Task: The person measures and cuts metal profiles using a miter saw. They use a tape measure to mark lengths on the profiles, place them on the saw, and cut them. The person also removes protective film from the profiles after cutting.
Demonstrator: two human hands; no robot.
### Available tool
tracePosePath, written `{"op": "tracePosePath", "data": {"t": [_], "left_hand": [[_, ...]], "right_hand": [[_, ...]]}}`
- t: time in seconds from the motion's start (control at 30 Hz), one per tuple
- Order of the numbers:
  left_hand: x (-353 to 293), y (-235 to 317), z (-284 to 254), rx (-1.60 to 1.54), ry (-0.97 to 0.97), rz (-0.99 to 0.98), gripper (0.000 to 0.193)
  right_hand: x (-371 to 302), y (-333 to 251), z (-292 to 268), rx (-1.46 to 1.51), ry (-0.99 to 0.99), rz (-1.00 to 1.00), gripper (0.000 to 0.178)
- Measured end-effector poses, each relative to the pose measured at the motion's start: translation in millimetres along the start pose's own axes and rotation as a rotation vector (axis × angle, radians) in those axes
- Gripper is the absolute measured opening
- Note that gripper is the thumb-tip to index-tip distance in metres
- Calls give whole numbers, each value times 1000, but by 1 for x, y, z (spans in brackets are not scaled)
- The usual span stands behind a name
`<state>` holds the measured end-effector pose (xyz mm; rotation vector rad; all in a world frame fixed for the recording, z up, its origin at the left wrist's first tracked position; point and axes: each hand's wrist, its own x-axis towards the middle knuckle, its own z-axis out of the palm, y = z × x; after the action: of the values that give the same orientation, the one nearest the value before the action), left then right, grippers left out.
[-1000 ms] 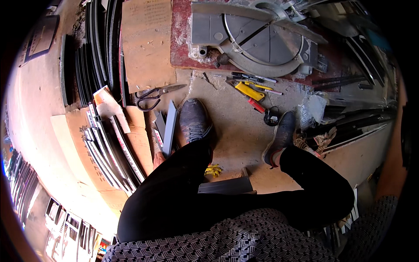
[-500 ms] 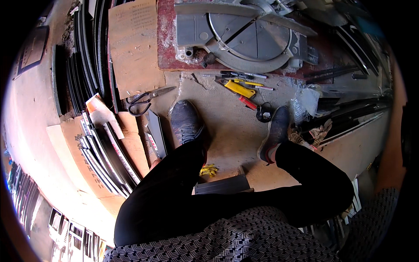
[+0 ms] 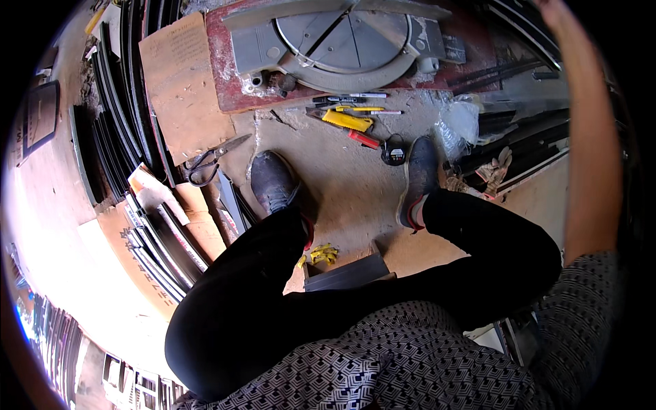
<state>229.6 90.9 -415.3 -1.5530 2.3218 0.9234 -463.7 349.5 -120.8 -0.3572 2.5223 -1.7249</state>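
Note:
My right forearm (image 3: 593, 150) stretches up along the right side of the view. My right hand (image 3: 549, 8) is at the top edge, near long dark metal profiles (image 3: 523, 27); its fingers are cut off, so what it touches is hidden. My left hand is out of view. On the floor around my feet lie a yellow-handled utility knife (image 3: 347, 121), several pens (image 3: 359, 108), a red-handled tool (image 3: 364, 139), a black tape measure (image 3: 393, 150) and black-handled scissors (image 3: 212, 161).
A grey miter saw base (image 3: 352, 76) stands on a red board (image 3: 232, 96) ahead. Profile strips (image 3: 160, 253) and cardboard (image 3: 181, 82) lie at left. Work gloves (image 3: 492, 171) and clear plastic wrap (image 3: 458, 119) are at right. A dark box-shaped piece (image 3: 347, 273) sits between my legs.
My right arm has swung up and forward along the right side. A bit of skin beside the dark profile by my left knee is now out of sight. The view has shifted.

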Motion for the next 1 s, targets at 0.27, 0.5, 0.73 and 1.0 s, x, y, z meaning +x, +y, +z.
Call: {"op": "tracePosePath", "data": {"t": [0.27,0.5,0.73,1.0], "left_hand": [[1,-8,-24,-79,24,16,41],[11,-3,-52,-247,-3,104,41],[19,10,-103,-492,-96,253,40],[-12,122,-177,-321,135,266,36]], "right_hand": [[-248,219,53,-601,-128,242,42],[-357,244,64,-934,-625,79,75],[-348,251,75,-1083,-814,86,71],[-367,234,81,-942,-753,142,69]]}}
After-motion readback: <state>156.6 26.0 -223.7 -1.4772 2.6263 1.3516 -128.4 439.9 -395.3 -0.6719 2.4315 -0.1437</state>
